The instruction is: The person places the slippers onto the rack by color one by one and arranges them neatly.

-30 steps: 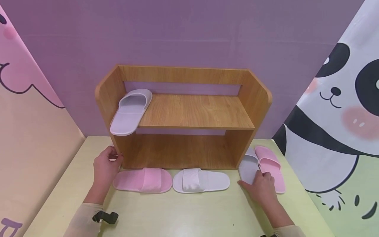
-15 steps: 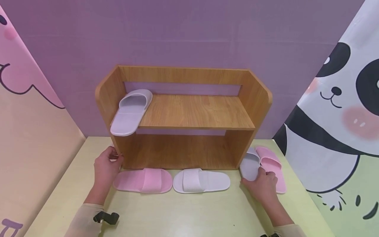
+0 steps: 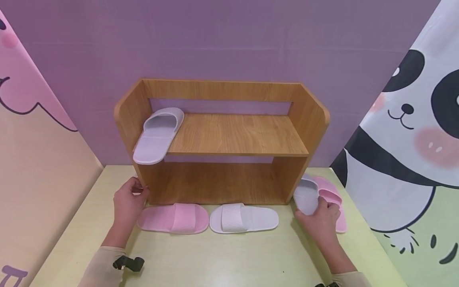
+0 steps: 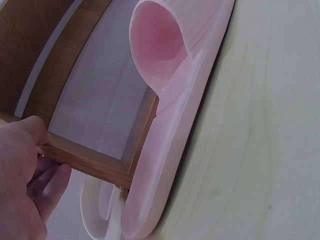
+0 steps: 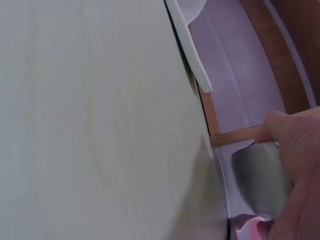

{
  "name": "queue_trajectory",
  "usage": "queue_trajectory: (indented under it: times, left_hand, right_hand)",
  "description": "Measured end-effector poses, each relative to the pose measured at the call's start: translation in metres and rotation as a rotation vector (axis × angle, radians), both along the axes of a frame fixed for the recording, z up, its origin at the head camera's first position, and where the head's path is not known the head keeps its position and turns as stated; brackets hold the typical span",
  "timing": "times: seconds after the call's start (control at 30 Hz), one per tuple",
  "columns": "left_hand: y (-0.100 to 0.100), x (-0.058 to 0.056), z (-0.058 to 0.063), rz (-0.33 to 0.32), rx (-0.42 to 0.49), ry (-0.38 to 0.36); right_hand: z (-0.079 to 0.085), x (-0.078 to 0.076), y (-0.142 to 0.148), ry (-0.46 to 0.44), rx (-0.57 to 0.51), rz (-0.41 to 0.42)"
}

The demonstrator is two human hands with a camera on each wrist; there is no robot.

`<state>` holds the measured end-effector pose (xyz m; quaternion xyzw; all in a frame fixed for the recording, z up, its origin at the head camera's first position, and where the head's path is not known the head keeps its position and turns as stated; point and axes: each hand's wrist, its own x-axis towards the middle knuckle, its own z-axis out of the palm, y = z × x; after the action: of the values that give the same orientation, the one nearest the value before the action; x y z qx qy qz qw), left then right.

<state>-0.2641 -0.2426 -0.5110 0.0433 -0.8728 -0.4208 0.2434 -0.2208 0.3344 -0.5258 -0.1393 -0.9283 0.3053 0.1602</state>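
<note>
A small two-tier wooden shoe rack (image 3: 229, 131) stands against the wall. My left hand (image 3: 130, 203) is at its left side; in the left wrist view the thumb and fingers pinch the side panel's front edge. To the right of the rack, my right hand (image 3: 320, 223) grips the heel end of a pale lavender slipper (image 3: 307, 197). Its grey-looking underside (image 5: 262, 177) shows in the right wrist view, so that end is lifted. A pink slipper (image 3: 331, 191) lies just beyond, partly covered by the hand. Another lavender slipper (image 3: 157, 135) sits on the upper shelf's left end.
In front of the rack, a pink slipper (image 3: 173, 219) and a white slipper (image 3: 244, 219) lie sideways in a row on the table (image 3: 222, 263). A white looped piece (image 4: 102, 207) shows outside the left panel. Printed walls stand on both sides.
My right hand has moved slightly away and to the right, and the lavender slipper has shifted with it, its near end rising and overlapping the pink one. My left hand stays put.
</note>
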Motion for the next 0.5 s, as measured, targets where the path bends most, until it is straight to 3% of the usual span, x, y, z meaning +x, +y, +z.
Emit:
queue_trajectory:
  times: [0.23,0.5]
  left_hand:
    - [0.0001,0.0007,0.0004,0.001,0.013,-0.013]
    - [0.0009,0.0006,0.0016,-0.001,0.015,-0.001]
  right_hand:
    - [0.0053,-0.0007,0.0011,0.054,-0.039,-0.011]
    - [0.0097,0.0011,0.0030,0.181,-0.035,-0.059]
